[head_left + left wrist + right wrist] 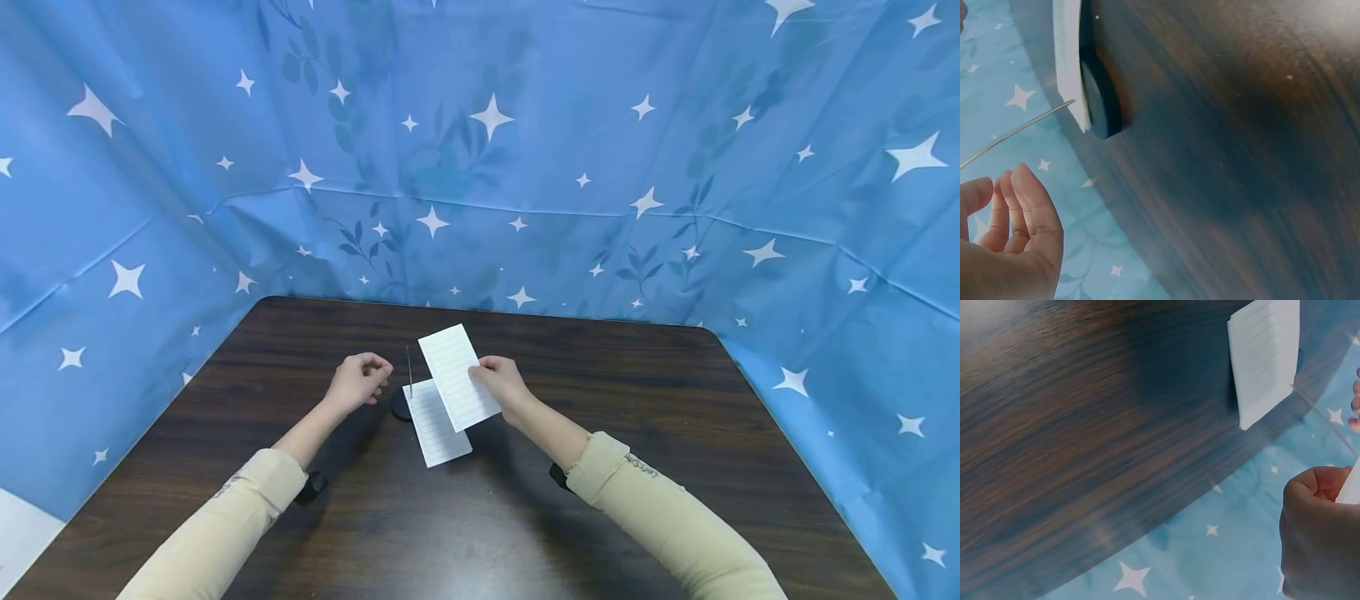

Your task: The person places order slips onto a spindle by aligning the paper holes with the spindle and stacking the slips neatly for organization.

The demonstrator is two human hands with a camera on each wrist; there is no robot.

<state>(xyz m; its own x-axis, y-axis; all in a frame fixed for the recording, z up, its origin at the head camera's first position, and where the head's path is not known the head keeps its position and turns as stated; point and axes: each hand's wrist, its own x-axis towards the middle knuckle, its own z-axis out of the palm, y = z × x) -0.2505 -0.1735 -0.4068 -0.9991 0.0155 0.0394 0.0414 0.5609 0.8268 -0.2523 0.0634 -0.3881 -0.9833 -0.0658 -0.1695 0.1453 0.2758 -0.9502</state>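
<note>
My right hand (502, 385) pinches a white lined paper slip (453, 371) by its right edge, between thumb and fingers. The slip is tilted and held up beside a bill spike, whose thin metal rod (409, 371) rises from a round black base (1102, 103). A stack of similar lined slips (438, 433) is threaded on the rod, low down against the base. Left of the rod is my left hand (360, 382), its fingers loosely bent and a gap between thumb and fingertips (1021, 175). It holds nothing and does not touch the spike.
The spike stands on a dark wood-grain table (637, 400) with rounded far corners. A blue cloth with white stars (525, 150) hangs behind the table and at its sides. Black straps (311, 487) show near both sleeve cuffs.
</note>
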